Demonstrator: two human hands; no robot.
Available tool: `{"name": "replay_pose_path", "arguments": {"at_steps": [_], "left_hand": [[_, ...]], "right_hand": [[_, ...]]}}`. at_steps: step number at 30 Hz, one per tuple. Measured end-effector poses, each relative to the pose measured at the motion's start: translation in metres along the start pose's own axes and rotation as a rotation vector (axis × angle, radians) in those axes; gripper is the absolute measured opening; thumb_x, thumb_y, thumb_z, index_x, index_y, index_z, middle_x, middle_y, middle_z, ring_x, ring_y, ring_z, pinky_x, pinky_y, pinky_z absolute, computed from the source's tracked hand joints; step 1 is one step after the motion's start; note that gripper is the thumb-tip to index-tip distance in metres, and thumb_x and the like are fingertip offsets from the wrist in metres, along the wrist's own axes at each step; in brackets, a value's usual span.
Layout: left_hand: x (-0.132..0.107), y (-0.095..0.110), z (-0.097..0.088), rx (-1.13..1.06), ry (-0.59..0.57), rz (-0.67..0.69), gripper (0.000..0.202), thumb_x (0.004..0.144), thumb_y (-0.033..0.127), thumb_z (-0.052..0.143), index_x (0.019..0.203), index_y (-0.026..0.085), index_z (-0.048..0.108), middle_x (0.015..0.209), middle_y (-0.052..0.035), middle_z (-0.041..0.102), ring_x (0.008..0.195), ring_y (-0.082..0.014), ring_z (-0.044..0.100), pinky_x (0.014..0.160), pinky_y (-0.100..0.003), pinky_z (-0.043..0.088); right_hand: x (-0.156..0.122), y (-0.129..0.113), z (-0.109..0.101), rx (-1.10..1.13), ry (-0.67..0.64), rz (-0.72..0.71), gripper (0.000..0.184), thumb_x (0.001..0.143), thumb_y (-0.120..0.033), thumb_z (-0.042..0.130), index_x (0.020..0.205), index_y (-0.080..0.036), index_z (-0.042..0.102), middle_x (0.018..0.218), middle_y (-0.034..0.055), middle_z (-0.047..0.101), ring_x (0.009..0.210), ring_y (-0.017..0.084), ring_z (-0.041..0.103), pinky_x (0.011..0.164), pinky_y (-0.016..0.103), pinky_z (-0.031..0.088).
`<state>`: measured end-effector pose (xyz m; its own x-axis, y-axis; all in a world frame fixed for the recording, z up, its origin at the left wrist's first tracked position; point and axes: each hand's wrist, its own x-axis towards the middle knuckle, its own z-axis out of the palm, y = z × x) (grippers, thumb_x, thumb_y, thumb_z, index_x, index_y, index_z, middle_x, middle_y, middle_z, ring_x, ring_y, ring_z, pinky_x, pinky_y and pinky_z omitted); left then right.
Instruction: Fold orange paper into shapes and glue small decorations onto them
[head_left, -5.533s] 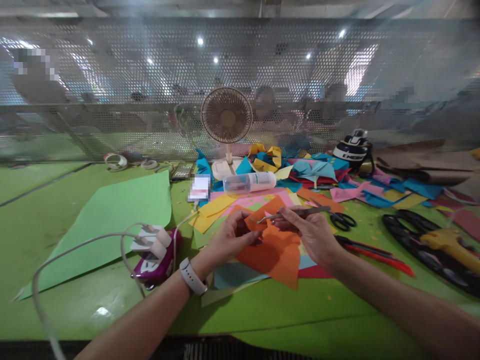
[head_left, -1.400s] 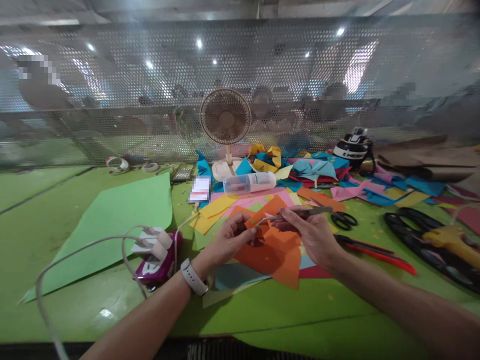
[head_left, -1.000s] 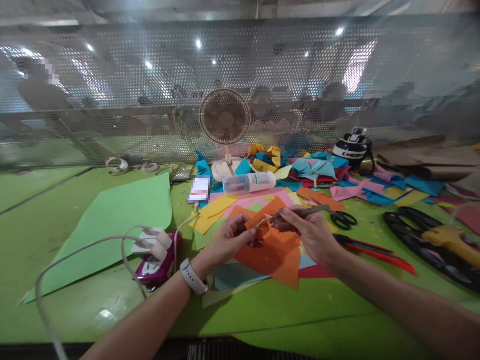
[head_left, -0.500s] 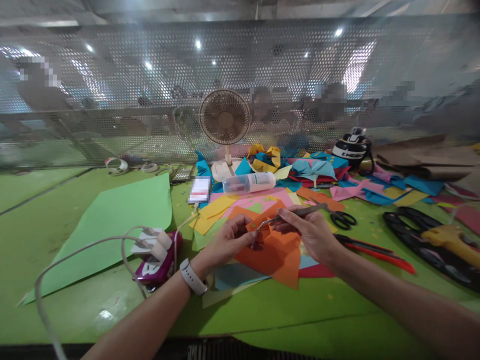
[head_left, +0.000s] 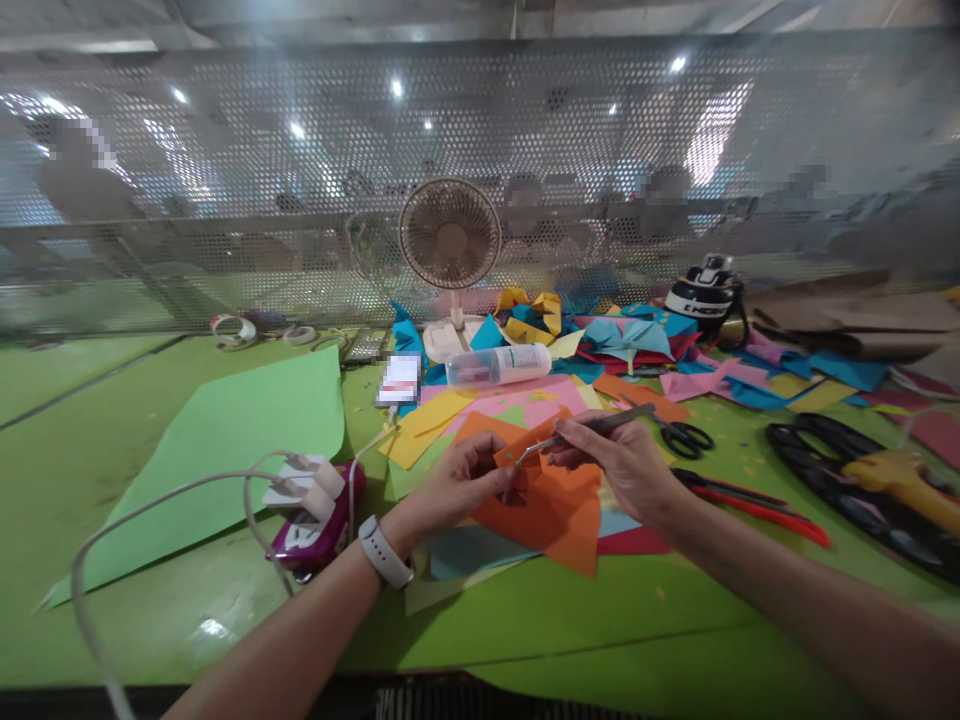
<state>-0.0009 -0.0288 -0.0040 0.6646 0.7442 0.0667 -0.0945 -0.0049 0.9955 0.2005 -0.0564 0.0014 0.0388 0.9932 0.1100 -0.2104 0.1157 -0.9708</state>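
Note:
My right hand (head_left: 611, 455) grips a pair of metal tweezers (head_left: 600, 425) like a pen. Their thin bent tip reaches down to the fingertips of my left hand (head_left: 472, 478). Thumb and fingers of that left hand are pinched together at the tweezer tip; whatever sits between them is too small and hidden to name. Below both hands lies orange paper (head_left: 566, 520), partly covered by them. Light blue paper (head_left: 480, 552) and red paper (head_left: 637, 541) stick out from beneath it. A white watch band is around my left wrist.
A large green sheet (head_left: 225, 440) and a purple power block (head_left: 319, 530) with cables are at left. Behind stand a fan (head_left: 450, 235) and a lying clear bottle (head_left: 499, 366). Scissors (head_left: 686, 440), a red cutter (head_left: 757, 505), a black tray (head_left: 802, 440) and paper scraps are at right.
The hands hold nearly the same place. The tweezer tip has shifted very slightly at the left fingertips; nothing else on the table has moved.

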Motion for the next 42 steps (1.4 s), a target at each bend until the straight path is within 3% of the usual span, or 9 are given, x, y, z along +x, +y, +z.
{"name": "replay_pose_path", "arguments": {"at_steps": [7,19,35,42], "left_hand": [[-0.001,0.003,0.001,0.006,-0.022,-0.009,0.023,0.081,0.031,0.067,0.083,0.015,0.051,0.078,-0.0032,0.064,0.067,-0.012,0.064,0.065,-0.026,0.051],[0.0,-0.001,0.0,-0.031,-0.018,-0.062,0.027,0.077,0.032,0.071,0.082,0.015,0.05,0.076,-0.0013,0.064,0.064,-0.0115,0.064,0.064,-0.026,0.051],[0.0,-0.01,-0.007,0.012,-0.093,-0.124,0.026,0.079,0.035,0.068,0.083,0.016,0.052,0.072,-0.0004,0.063,0.067,-0.0133,0.066,0.064,-0.025,0.051],[0.001,-0.011,-0.006,0.003,-0.078,-0.113,0.027,0.078,0.033,0.069,0.083,0.016,0.05,0.071,-0.0002,0.064,0.066,-0.0128,0.066,0.062,-0.024,0.051]], "right_hand": [[-0.001,-0.003,-0.002,-0.058,-0.025,-0.036,0.023,0.072,-0.037,0.073,0.073,-0.014,0.069,0.064,0.0061,0.071,0.054,0.014,0.067,0.05,0.022,0.053],[0.0,-0.003,-0.007,-0.124,-0.104,-0.02,0.029,0.073,-0.041,0.072,0.079,-0.012,0.069,0.077,0.011,0.073,0.053,0.018,0.068,0.031,0.017,0.042],[0.001,-0.005,-0.008,-0.158,-0.143,-0.02,0.029,0.073,-0.041,0.072,0.074,-0.012,0.068,0.065,0.0075,0.071,0.048,0.014,0.065,0.034,0.017,0.041],[0.001,-0.004,-0.005,-0.121,-0.101,0.02,0.03,0.071,-0.042,0.073,0.077,-0.013,0.068,0.068,0.0084,0.072,0.06,0.017,0.069,0.044,0.019,0.051]]}}
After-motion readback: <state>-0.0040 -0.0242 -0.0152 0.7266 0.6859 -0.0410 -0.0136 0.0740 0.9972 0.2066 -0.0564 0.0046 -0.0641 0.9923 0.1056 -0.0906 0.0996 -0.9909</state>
